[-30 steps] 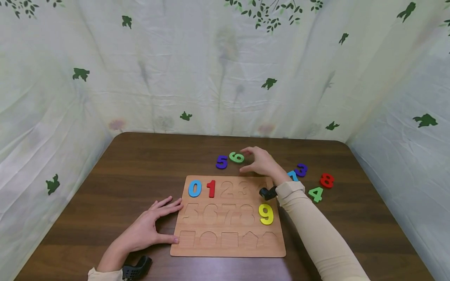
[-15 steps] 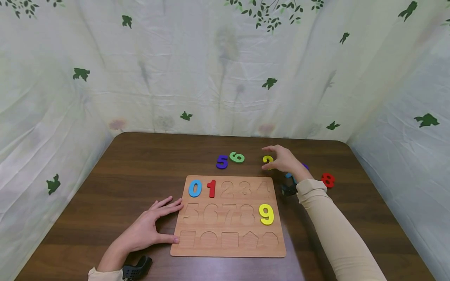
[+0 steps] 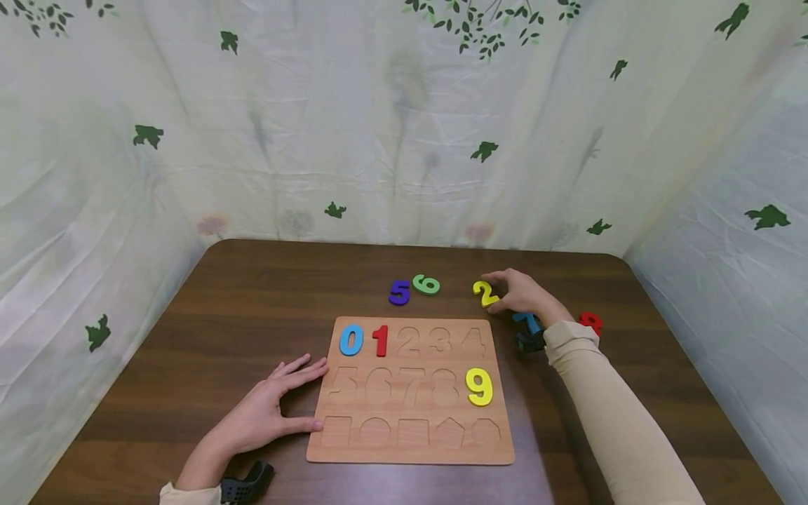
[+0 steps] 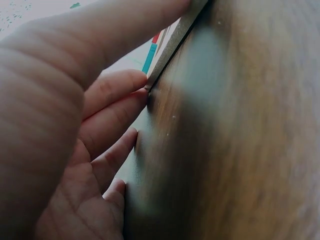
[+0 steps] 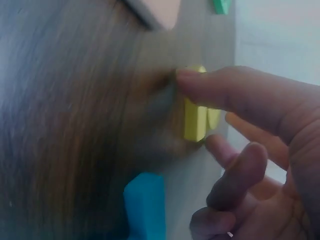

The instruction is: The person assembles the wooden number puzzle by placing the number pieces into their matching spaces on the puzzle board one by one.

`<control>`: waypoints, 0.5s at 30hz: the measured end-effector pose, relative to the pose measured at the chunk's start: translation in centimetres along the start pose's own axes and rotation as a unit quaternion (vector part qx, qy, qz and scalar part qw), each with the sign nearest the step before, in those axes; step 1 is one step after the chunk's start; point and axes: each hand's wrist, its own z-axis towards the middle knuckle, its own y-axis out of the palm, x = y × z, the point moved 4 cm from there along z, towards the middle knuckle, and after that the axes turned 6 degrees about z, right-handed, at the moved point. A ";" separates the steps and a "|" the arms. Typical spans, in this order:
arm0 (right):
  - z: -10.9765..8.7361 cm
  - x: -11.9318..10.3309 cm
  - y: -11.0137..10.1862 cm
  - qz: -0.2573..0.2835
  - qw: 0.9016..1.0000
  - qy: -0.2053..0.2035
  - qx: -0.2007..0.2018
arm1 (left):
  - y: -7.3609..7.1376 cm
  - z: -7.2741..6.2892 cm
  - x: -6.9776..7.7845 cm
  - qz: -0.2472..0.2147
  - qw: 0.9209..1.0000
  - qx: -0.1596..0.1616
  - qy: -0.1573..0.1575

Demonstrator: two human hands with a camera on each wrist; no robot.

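Note:
A wooden number board (image 3: 404, 414) lies on the table with the blue 0 (image 3: 351, 339), red 1 (image 3: 380, 341) and yellow 9 (image 3: 479, 387) in its outlines. My left hand (image 3: 268, 410) rests at the board's left edge, thumb and fingers spread and touching it. Beyond the board's far right corner, my right hand (image 3: 524, 293) pinches the yellow number 2 (image 3: 485, 293) between thumb and fingers. In the right wrist view the thumb overlaps the yellow 2 (image 5: 194, 120), while the other fingers curl behind it.
A purple 5 (image 3: 399, 292) and green 6 (image 3: 426, 284) lie behind the board. Near the right wrist are a blue 7 (image 3: 527, 321) and a red 8 (image 3: 591, 322), partly covered by the arm. A patterned curtain (image 3: 404, 140) stands behind the table.
My right hand has moved right from beside the green 6 to the yellow 2, its fingers closing on that piece. The left hand stays at the board's edge.

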 end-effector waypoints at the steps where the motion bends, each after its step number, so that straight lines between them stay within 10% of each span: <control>1: 0.0 0.1 0.0 0.001 1.000 0.000 -0.003 | 0.0 0.0 0.0 0.001 1.000 0.000 -0.003; 15: 0.9 0.9 0.2 0.016 1.000 0.020 -0.001 | 0.0 0.0 -0.2 0.011 1.000 0.002 -0.007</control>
